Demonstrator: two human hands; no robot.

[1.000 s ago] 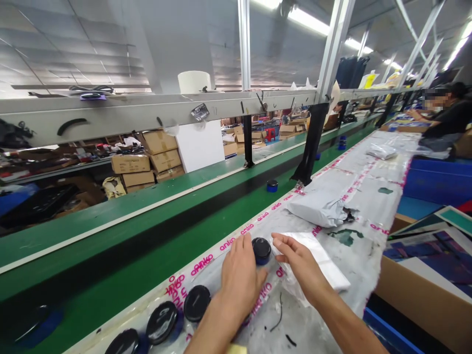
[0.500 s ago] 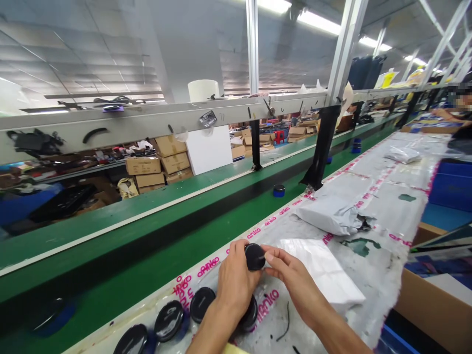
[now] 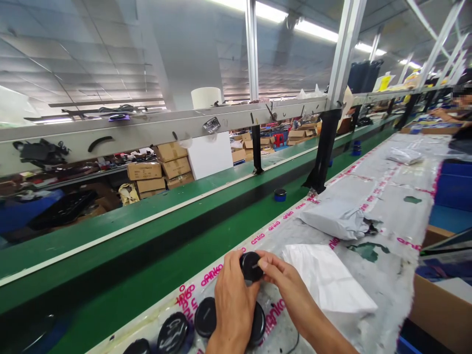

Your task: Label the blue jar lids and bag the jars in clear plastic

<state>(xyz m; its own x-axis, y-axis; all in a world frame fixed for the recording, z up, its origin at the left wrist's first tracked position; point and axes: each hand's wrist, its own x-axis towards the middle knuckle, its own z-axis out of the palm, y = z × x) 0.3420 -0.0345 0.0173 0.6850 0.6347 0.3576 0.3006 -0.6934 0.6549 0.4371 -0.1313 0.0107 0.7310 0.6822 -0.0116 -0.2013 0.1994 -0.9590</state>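
My left hand point(image 3: 234, 300) is wrapped round a small round container with a black lid point(image 3: 250, 267), holding it tilted above the table. At that lid's right edge, the thumb and forefinger of my right hand point(image 3: 282, 280) are pinched together; what lies between them, if anything, is too small to tell. Beside my left wrist stand more black-lidded containers: one black-lidded container point(image 3: 205, 317) to the left, another point(image 3: 172, 333) further left, and a partly hidden one point(image 3: 258, 324) to the right. A folded white sheet point(image 3: 328, 280) lies right of my hands.
A green conveyor belt point(image 3: 177, 260) runs along the table's left side, carrying a blue container with black lid point(image 3: 280, 195). A grey plastic parcel point(image 3: 334, 219) lies on the printed table cover point(image 3: 391, 196). A black post point(image 3: 321, 152) stands at the belt. Another person is at far right.
My view has shifted slightly. Both hands stay at the same container, the right fingertips still at its lid. A blurred container on the belt at lower left has moved further towards the left corner.
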